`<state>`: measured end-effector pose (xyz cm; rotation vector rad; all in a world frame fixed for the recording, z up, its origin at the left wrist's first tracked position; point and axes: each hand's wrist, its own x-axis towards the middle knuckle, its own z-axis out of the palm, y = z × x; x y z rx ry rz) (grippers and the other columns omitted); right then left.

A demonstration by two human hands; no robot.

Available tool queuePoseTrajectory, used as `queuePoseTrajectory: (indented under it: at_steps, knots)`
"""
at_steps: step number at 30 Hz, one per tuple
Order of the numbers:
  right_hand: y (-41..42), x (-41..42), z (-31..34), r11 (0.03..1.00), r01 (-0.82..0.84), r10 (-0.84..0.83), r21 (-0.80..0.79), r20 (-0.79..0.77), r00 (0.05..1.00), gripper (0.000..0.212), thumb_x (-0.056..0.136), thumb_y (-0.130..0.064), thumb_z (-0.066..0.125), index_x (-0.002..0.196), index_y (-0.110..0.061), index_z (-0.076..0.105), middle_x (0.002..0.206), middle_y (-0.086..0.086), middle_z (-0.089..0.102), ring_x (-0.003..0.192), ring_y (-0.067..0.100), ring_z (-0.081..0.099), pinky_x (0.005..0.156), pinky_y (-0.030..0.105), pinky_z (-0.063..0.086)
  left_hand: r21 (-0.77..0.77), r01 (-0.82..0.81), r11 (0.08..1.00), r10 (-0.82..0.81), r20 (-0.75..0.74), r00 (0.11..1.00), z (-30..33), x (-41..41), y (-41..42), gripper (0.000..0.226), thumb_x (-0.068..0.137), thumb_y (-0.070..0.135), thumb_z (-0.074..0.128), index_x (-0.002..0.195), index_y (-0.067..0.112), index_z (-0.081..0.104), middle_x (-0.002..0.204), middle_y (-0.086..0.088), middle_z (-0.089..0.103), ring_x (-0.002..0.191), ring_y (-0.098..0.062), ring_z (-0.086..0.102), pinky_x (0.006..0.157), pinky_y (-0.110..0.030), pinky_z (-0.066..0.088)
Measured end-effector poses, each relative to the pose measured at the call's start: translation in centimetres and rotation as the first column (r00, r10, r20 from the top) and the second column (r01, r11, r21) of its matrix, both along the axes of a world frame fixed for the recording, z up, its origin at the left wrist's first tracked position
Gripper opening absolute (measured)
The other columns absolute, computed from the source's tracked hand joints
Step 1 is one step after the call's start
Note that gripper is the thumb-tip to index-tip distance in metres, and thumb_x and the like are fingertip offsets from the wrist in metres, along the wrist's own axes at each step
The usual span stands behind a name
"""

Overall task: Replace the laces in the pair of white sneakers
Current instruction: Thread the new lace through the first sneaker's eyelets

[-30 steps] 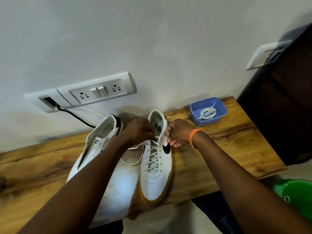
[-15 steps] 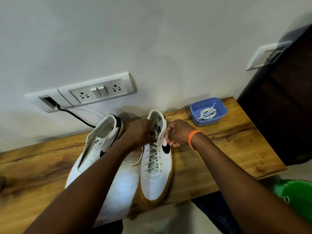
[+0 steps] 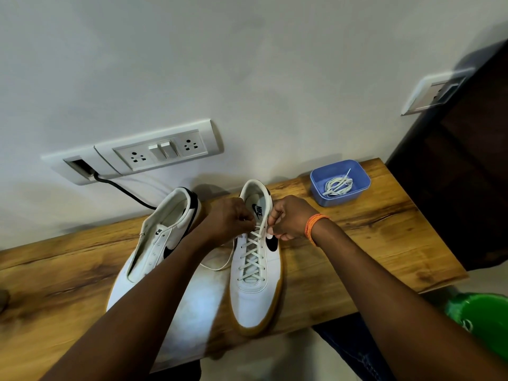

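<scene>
Two white sneakers lie on a wooden table (image 3: 357,243). The right sneaker (image 3: 257,287) is laced in crosses up to its top eyelets. My left hand (image 3: 229,220) pinches the white lace (image 3: 251,257) at the top left eyelet. My right hand (image 3: 291,217) grips the shoe's right collar edge by the top eyelet. A loose loop of the lace hangs off the shoe's left side onto the table. The left sneaker (image 3: 162,243) has bare eyelets and lies partly under my left forearm.
A blue tub (image 3: 357,193) at the back right of the table holds a coiled white lace (image 3: 337,186). A socket panel (image 3: 154,152) with a black cable (image 3: 123,189) is on the wall behind. A green bucket (image 3: 478,317) stands on the floor at right.
Both hands have shifted slightly up toward the shoe's top eyelets; the loose lace loop on the left has drawn in a little.
</scene>
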<state>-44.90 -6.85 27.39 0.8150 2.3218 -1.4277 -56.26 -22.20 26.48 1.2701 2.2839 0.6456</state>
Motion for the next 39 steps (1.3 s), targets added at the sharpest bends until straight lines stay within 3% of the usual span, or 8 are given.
queuePoseTrajectory:
  at_steps: [4,8,13,19,24,32,36,39]
  knots:
    - [-0.8,0.1,0.1,0.995,0.002,0.005,0.100,-0.066,0.998,0.013,0.073,-0.006,0.084,0.075,-0.004,0.071,0.061,-0.001,0.065,0.063,0.018,0.067,0.061,0.028,0.060,-0.014,-0.018,1.000,0.018,0.011,1.000,0.2,0.6,0.3,0.020,0.074,0.015,0.065,0.055,0.021,0.065,0.056,0.005,0.059,0.051,-0.008,0.052,0.055,-0.029,0.045]
    - [-1.0,0.1,-0.2,0.987,0.006,0.009,0.162,-0.092,0.996,0.008,0.076,-0.003,0.080,0.075,-0.002,0.072,0.059,-0.005,0.062,0.070,0.021,0.069,0.072,0.035,0.061,0.020,-0.058,0.998,0.057,0.054,0.997,0.2,0.7,0.5,0.018,0.082,0.009,0.068,0.065,0.012,0.068,0.059,0.001,0.061,0.053,-0.006,0.050,0.056,-0.028,0.041]
    - [-0.9,0.1,0.0,0.988,0.021,-0.010,0.156,-0.072,0.997,0.006,0.079,0.002,0.075,0.076,-0.003,0.074,0.056,-0.004,0.063,0.065,0.018,0.068,0.067,0.036,0.062,-0.060,0.026,0.998,-0.029,-0.050,0.998,0.6,0.7,1.0,0.025,0.078,0.011,0.068,0.057,0.024,0.064,0.045,0.016,0.047,0.048,-0.001,0.048,0.052,-0.018,0.031]
    - [-0.8,0.3,-0.1,0.989,0.020,-0.007,0.150,-0.088,0.996,0.007,0.078,0.002,0.076,0.075,-0.003,0.073,0.056,-0.004,0.064,0.061,0.017,0.068,0.062,0.032,0.061,-0.023,0.107,0.994,-0.106,0.074,0.992,0.3,-0.4,0.4,0.012,0.085,0.013,0.073,0.074,0.017,0.072,0.060,0.015,0.057,0.059,-0.002,0.053,0.058,-0.019,0.040]
    - [-0.9,0.2,-0.2,0.987,0.007,0.007,0.164,-0.081,0.997,0.013,0.076,0.004,0.076,0.070,-0.007,0.074,0.059,-0.003,0.066,0.059,0.014,0.067,0.058,0.024,0.058,-0.004,0.040,0.999,-0.040,-0.001,0.999,-0.1,0.5,0.6,0.011,0.086,0.011,0.072,0.094,0.008,0.079,0.082,0.007,0.057,0.078,-0.007,0.052,0.070,-0.023,0.042]
    - [-0.9,0.2,-0.1,0.983,-0.029,0.042,0.179,-0.068,0.997,0.014,0.075,0.003,0.075,0.069,-0.010,0.076,0.056,-0.010,0.062,0.047,-0.002,0.057,0.056,0.015,0.049,-0.057,-0.048,0.997,0.043,-0.075,0.996,-0.4,1.1,1.2,0.008,0.085,0.012,0.072,0.089,0.013,0.080,0.082,0.003,0.067,0.076,-0.009,0.056,0.063,-0.016,0.035]
    - [-0.9,0.3,-0.1,0.982,-0.026,0.040,0.187,-0.069,0.997,0.012,0.075,0.004,0.075,0.071,-0.008,0.076,0.061,-0.006,0.066,0.057,0.004,0.060,0.062,0.019,0.054,-0.061,-0.070,0.996,0.068,-0.027,0.997,-0.4,1.1,1.3,0.008,0.084,0.011,0.073,0.087,0.015,0.080,0.086,0.001,0.073,0.077,-0.010,0.060,0.069,-0.022,0.044]
    - [-0.9,0.2,-0.3,0.982,0.004,0.011,0.187,-0.081,0.997,0.008,0.075,0.004,0.076,0.075,-0.004,0.076,0.064,-0.001,0.069,0.059,0.009,0.064,0.062,0.022,0.058,0.010,-0.161,0.987,0.158,0.150,0.976,-0.2,1.7,0.9,0.007,0.082,0.005,0.074,0.084,0.010,0.079,0.079,0.005,0.066,0.076,-0.010,0.061,0.076,-0.032,0.053]
